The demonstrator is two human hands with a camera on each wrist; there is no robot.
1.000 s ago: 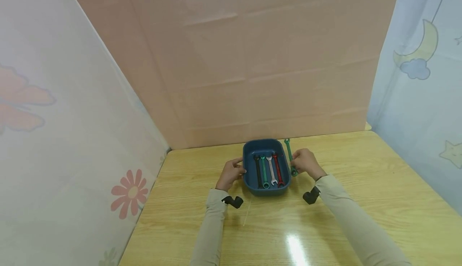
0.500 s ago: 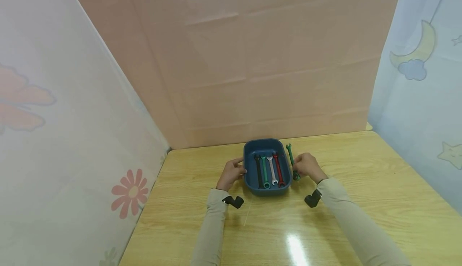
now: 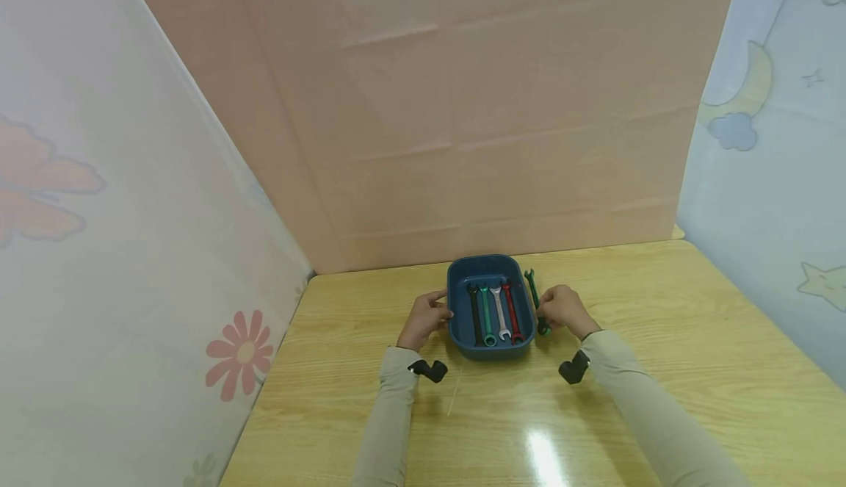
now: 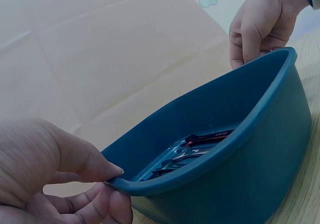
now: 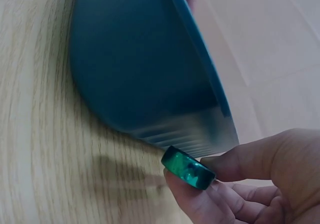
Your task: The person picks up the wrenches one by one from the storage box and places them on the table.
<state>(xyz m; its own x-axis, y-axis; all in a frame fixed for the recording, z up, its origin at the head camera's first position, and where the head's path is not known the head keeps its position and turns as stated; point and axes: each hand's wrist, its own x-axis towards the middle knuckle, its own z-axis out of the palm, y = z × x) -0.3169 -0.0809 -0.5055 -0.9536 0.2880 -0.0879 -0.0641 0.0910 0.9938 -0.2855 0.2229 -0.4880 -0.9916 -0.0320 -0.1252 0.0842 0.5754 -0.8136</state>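
In the head view, the loose green wrench [image 3: 534, 291] is just right of the blue bin [image 3: 496, 353], pinched by the right hand [image 3: 564, 307] and closer to the bin's near end than a second ago; the left hand [image 3: 424, 319] stays at the bin's left side. Inside the bin, left to right, lie a black wrench [image 3: 476, 318], second green wrench [image 3: 487, 316], silver wrench [image 3: 500, 316] and red wrench [image 3: 512, 316]. From the left wrist, the left hand grips the bin's rim. From the right wrist, the bin's outer wall screens its inside.
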